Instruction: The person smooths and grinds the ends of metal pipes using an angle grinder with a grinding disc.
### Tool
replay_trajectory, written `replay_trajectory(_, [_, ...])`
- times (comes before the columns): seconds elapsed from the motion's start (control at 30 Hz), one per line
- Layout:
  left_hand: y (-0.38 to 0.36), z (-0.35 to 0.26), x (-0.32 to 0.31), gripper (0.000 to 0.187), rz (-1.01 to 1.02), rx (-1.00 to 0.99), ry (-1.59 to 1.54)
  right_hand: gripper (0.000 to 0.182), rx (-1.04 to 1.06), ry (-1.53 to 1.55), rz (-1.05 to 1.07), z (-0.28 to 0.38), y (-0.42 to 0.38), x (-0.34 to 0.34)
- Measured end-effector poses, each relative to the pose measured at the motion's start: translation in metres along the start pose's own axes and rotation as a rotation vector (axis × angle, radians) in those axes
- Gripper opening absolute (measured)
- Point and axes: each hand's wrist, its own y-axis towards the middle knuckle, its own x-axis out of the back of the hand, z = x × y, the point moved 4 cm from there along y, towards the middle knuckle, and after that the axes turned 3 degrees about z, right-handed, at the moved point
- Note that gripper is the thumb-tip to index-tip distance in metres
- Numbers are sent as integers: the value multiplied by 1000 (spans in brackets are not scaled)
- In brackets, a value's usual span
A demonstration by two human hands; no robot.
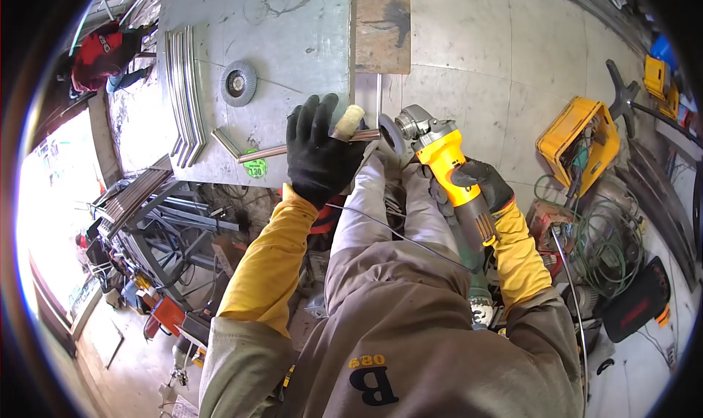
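Note:
My left hand, in a black glove, presses down over a thin bent metal tube near the table's edge. A pale yellow stub sticks up beside its thumb side; what it is does not show clearly. My right hand, also gloved, is wrapped round the body of a yellow angle grinder. The grinder's wheel stands edge-on at the right end of the tube, just off the table.
On the metal table lie a spare flap wheel and several bent tubes. A yellow crate and coiled hoses sit to the right. Steel frames crowd the lower left. Another person is at upper left.

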Motion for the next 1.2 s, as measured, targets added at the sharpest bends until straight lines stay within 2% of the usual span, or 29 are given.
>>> replay_trajectory(0.03, [0, 0, 0, 66, -6, 4, 0, 57, -3, -7, -2, 3, -2, -3])
replay_trajectory(0.1, [-1, 1, -1, 67, -16, -9, -5, 56, 18, -233, -191, 11, -9, -2])
replay_trajectory(0.23, [0, 1, 0, 67, -16, -5, -11, 58, 31, -355, -201, 14, -11, -5])
replay_trajectory(0.3, [2, -1, 5, 64, -58, -36, -28, 59, 97, -583, -234, 17, -13, -8])
replay_trajectory(0.43, [1, -1, 5, 61, -40, -22, -27, 58, 109, -470, -224, 11, -22, -27])
replay_trajectory(0.5, [2, -1, 5, 60, -36, -12, -27, 61, 124, -643, -299, 6, -26, -32])
replay_trajectory(0.63, [1, -1, 4, 60, -59, -20, -44, 64, 236, -805, -253, -15, -29, -37])
replay_trajectory(0.77, [2, 0, 3, 60, -21, 0, -29, 52, 285, -829, -270, -34, -29, -31])
replay_trajectory(0.9, [3, -2, 5, 60, 0, 17, -20, 58, 492, -1126, -344, -29, -29, -43])
replay_trajectory(1.2, [3, -1, 5, 61, 1, 17, -42, 65, 452, -1181, -379, -18, -23, -47])
